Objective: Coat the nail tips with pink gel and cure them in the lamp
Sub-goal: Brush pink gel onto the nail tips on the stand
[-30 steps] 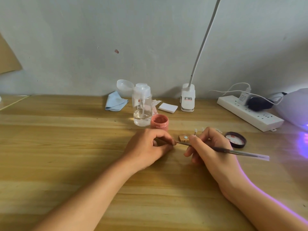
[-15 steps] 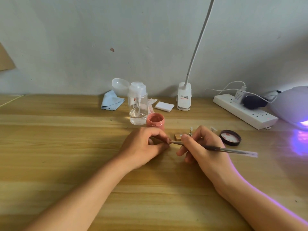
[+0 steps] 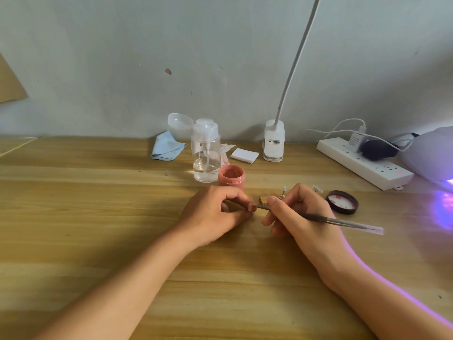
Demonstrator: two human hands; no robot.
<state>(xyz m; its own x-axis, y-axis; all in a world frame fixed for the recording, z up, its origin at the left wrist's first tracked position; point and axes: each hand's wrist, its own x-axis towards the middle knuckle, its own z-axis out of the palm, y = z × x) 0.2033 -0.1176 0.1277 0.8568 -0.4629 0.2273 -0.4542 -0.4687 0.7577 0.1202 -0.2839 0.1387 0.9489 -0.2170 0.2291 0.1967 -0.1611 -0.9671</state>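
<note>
My left hand (image 3: 215, 214) rests on the table with its fingers curled, pinching a thin stick; the nail tip on it is hidden by my fingers. My right hand (image 3: 296, 212) grips a slim grey brush (image 3: 343, 222) like a pen, and the brush tip meets my left fingertips. The open pink gel jar (image 3: 231, 176) stands just behind my left hand. Two small nail tips on stands (image 3: 284, 190) (image 3: 317, 188) sit behind my right hand. The curing lamp (image 3: 431, 158) is at the far right edge, casting a purple glow on the table.
The jar's black lid (image 3: 343, 202) lies right of my right hand. A clear pump bottle (image 3: 206, 155), a blue cloth (image 3: 166, 147), white pads (image 3: 244, 155), a clip-on desk lamp (image 3: 273, 143) and a power strip (image 3: 362, 165) line the back by the wall.
Both hands stay together at the same spot, with the brush tip still at my left fingertips. My right hand has crept slightly left over the small wooden block. The view shifted a little.
</note>
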